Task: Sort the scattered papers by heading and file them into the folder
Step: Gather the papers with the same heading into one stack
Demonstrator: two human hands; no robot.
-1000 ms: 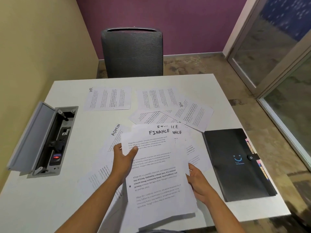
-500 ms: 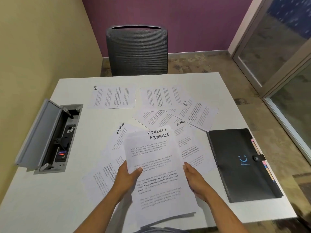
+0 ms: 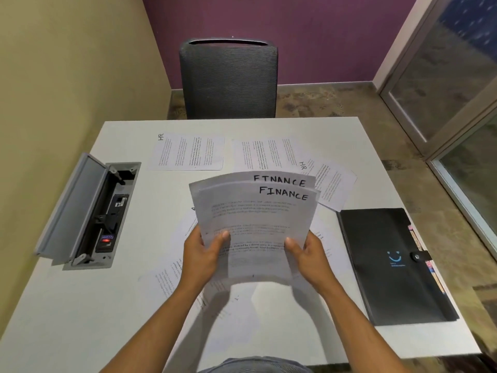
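The finance sheets (image 3: 255, 224), gathered as one sorted group, sit raised at the frame's centre, gripped at their lower edges by the left hand (image 3: 203, 255) and right hand (image 3: 309, 255). Next they likely need squaring, then sliding into the closed black folder (image 3: 387, 265) at right, which must be opened; other papers (image 3: 188, 153) remain on the table (image 3: 67, 305).

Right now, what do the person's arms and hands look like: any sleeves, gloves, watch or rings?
Both forearms are bare right down to the frame's lower edge, with no sleeve visible. The left hand and right hand wear no gloves; no watch, bracelet or ring shows on the parts visible. A strip of grey-blue clothing shows at the bottom edge.
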